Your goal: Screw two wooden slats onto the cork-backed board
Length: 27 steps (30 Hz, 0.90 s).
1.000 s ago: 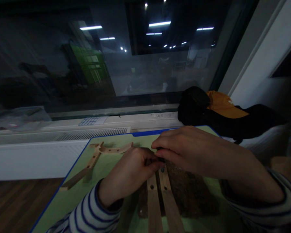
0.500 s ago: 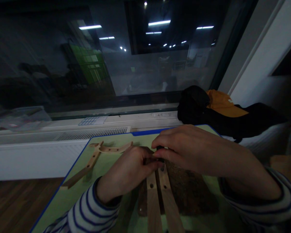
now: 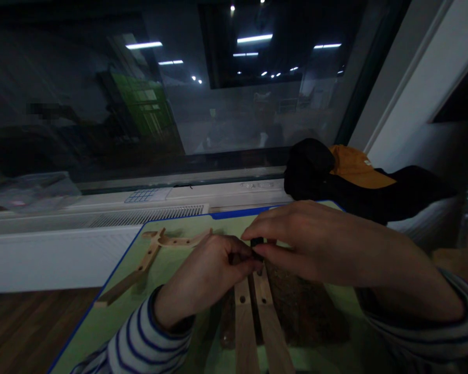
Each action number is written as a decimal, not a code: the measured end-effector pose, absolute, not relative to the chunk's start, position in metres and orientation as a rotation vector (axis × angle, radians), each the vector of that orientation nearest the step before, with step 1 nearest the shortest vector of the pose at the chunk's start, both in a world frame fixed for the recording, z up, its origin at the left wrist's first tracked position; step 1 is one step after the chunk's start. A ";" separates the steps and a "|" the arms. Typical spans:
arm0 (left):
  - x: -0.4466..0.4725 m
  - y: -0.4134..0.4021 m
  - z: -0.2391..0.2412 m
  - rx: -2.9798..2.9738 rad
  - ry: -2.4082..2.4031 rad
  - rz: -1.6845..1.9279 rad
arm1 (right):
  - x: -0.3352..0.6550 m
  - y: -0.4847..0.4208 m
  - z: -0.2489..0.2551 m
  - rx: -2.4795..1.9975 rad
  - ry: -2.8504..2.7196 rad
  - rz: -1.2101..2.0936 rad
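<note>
Two wooden slats (image 3: pixel 253 322) with holes lie side by side on a green mat (image 3: pixel 113 311), running toward me. My left hand (image 3: pixel 206 278) is closed in a pinch at their far ends. My right hand (image 3: pixel 315 241) reaches across from the right, its fingers pinching a small black part (image 3: pixel 256 243) right above the slat ends. The fingertips of both hands meet there. A dark brown board (image 3: pixel 300 306) lies under and to the right of the slats.
A wooden piece with a curved, holed arm (image 3: pixel 156 246) lies on the mat's far left. A black bag and an orange cap (image 3: pixel 351 169) sit on the sill at the right. A white radiator grille (image 3: pixel 140 214) and dark window stand behind.
Both hands stay at the slat ends with only slight finger shifts. The small black part now shows between the right fingers.
</note>
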<state>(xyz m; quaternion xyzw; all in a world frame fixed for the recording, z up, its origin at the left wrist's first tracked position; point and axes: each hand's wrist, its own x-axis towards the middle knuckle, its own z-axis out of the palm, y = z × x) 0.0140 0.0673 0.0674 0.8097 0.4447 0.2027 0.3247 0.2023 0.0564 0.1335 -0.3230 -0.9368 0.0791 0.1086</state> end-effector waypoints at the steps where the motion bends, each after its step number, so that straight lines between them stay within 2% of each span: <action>1: 0.014 0.067 0.067 2.126 1.163 0.527 | 0.203 0.056 0.134 -0.952 -2.766 0.235; 9: 0.010 0.069 0.070 2.233 1.163 0.494 | 0.205 0.056 0.133 -0.966 -2.749 0.216; 16: -0.002 0.075 0.075 2.480 1.031 0.638 | 0.206 0.058 0.132 -1.003 -2.749 0.168; 27: 0.015 0.075 0.050 2.648 0.975 0.578 | 0.208 0.059 0.132 -1.007 -2.752 0.124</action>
